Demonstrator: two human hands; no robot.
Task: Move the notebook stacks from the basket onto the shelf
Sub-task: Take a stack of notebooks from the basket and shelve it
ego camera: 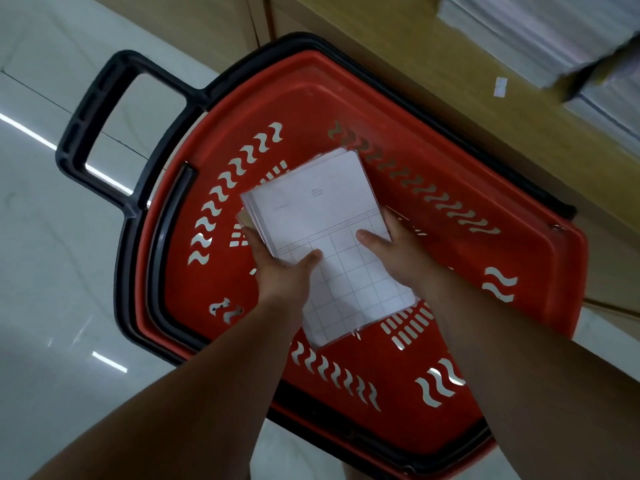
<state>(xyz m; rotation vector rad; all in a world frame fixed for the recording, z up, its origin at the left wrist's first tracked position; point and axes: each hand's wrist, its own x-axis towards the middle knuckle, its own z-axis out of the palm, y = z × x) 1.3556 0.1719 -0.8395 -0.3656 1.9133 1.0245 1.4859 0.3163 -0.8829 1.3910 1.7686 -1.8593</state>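
A stack of white notebooks (pixel 322 220) with a printed grid on the top cover sits inside the red basket (pixel 540 306), over its slotted floor. My left hand (pixel 280 268) grips the stack's left edge, thumb on top and fingers underneath. My right hand (pixel 394 251) grips the right edge the same way, thumb pressed on the cover. The wooden shelf (pixel 398 53) runs along the upper right, just beyond the basket.
The basket has a black rim and a black pull handle (pixel 93 126) sticking out at the upper left over a glossy white tiled floor (pixel 52 271). Several stacks of notebooks (pixel 540 32) lie on the shelf at top right, next to a small white tag (pixel 499 87).
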